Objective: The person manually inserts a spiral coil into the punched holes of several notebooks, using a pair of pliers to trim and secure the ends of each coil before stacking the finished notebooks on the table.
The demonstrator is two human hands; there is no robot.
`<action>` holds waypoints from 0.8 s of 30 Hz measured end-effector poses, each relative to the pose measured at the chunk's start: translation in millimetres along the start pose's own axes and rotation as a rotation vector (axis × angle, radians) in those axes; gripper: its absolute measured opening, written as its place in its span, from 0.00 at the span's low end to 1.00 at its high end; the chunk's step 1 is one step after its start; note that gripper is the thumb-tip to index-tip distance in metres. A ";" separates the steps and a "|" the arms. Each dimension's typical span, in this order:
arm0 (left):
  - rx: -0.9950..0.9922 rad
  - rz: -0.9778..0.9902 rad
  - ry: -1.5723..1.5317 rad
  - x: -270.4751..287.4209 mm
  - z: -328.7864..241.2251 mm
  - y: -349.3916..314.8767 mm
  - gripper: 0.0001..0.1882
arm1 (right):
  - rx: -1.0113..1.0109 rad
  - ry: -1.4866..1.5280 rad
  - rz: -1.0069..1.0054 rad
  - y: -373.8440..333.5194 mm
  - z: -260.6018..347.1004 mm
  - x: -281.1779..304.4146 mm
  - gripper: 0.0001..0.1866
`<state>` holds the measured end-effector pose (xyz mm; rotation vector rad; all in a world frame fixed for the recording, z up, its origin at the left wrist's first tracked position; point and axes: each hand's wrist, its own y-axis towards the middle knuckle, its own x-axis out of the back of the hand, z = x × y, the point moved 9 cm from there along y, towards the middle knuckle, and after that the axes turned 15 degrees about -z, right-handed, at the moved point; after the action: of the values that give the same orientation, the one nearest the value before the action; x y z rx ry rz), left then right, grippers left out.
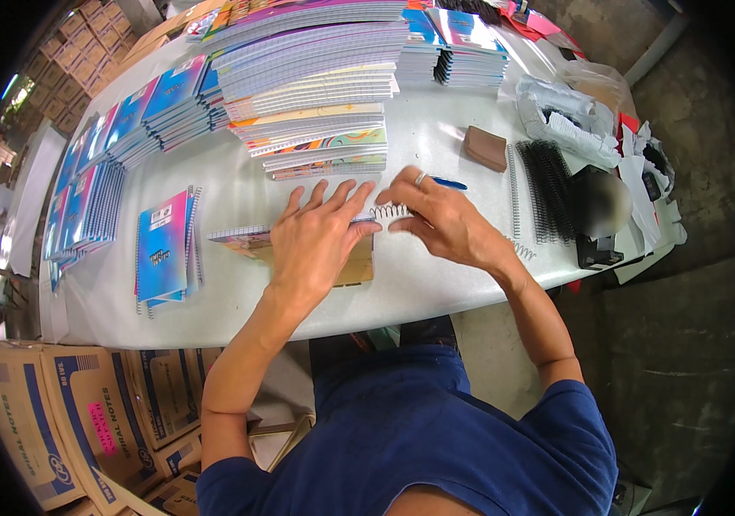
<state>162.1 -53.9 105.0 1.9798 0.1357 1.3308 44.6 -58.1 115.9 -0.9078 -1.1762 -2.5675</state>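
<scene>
My left hand (320, 236) holds an unbound notebook (242, 241) near the table's front edge, its thumb on the near side and its fingers spread over the far side. Most of the notebook is hidden under that hand; a brown board (354, 271) shows below it. My right hand (449, 222), with a ring on one finger, pinches a dark wire spiral (389, 211) at the notebook's right end. The spiral's left end meets the notebook's edge beside my left fingertips. Whether it passes through the holes cannot be made out.
A tall stack of notebooks (311, 95) stands just beyond my hands. Blue-and-pink bound notebooks (162, 245) lie to the left, with more piles behind. At right are a brown wallet (485, 149), a blue pen (451, 183), black spirals (544, 189) and a dark device (599, 215). Cartons (101, 413) stand below left.
</scene>
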 end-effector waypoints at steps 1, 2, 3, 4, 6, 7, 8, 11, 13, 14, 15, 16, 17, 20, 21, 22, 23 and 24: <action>0.009 -0.005 -0.020 0.5 -0.2 1.1 0.27 | -0.030 -0.002 -0.001 -1.7 -1.1 -0.3 0.14; -0.004 -0.015 -0.045 0.6 -2.4 1.5 0.28 | -0.060 -0.004 -0.003 -3.5 -2.6 -0.7 0.13; -0.016 -0.024 -0.068 1.0 -3.8 1.0 0.28 | -0.089 -0.002 -0.003 -4.7 -3.0 -1.7 0.13; -0.027 -0.032 -0.091 1.8 -5.2 0.5 0.28 | -0.078 -0.048 0.027 -5.6 0.4 -3.7 0.12; -0.023 0.016 -0.096 -0.6 -6.1 -0.9 0.28 | -0.057 -0.142 0.084 -5.6 8.5 -5.0 0.11; -0.023 0.041 -0.099 -2.0 -6.5 -1.6 0.28 | -0.042 -0.139 0.063 -4.4 12.2 -4.6 0.10; -0.034 0.069 -0.082 -4.3 -6.1 -2.5 0.28 | -0.026 -0.136 0.042 -2.8 16.0 -5.5 0.09; -0.079 0.149 -0.058 -7.5 -6.9 -4.5 0.28 | -0.068 -0.073 0.223 -7.1 9.6 -19.6 0.08; -0.130 0.193 -0.075 -3.3 -13.4 -3.7 0.28 | -0.170 0.130 0.343 -8.3 -5.1 -23.7 0.08; -0.124 0.227 -0.070 -5.0 -10.3 -4.4 0.29 | -0.240 0.307 0.363 -4.6 -15.5 -21.6 0.08; -0.113 0.262 -0.064 -6.4 -6.3 -6.7 0.29 | -0.309 0.487 0.384 -1.3 -29.0 -19.4 0.08; -0.106 0.296 -0.061 -8.5 -5.4 -7.8 0.30 | -0.254 0.409 0.327 0.8 -60.2 -8.9 0.08; -0.069 0.292 -0.042 -7.3 -3.6 -7.3 0.31 | -0.232 0.035 0.314 4.7 -96.1 6.2 0.08; -0.070 0.225 -0.027 -2.8 -10.9 -0.2 0.32 | -0.310 -0.630 0.082 -13.3 -214.5 64.3 0.13; -0.133 0.168 -0.044 -3.3 -15.0 1.8 0.33 | -0.353 -0.763 0.228 -25.7 -253.6 65.6 0.13; -0.184 0.115 -0.052 -1.1 -17.2 1.5 0.33 | -0.389 -0.882 0.382 -34.7 -281.1 63.6 0.13; -0.155 0.167 -0.043 -4.4 -12.2 -3.1 0.33 | -0.383 -0.784 0.352 -31.7 -281.8 59.3 0.13; -0.131 0.218 -0.037 -6.5 -9.7 -6.9 0.33 | -0.381 -0.689 0.318 -30.1 -282.2 58.4 0.12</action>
<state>153.2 -46.9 97.6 1.9483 -0.1858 1.3997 -142.7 -239.8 -10.0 -1.9892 -0.5661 -2.2997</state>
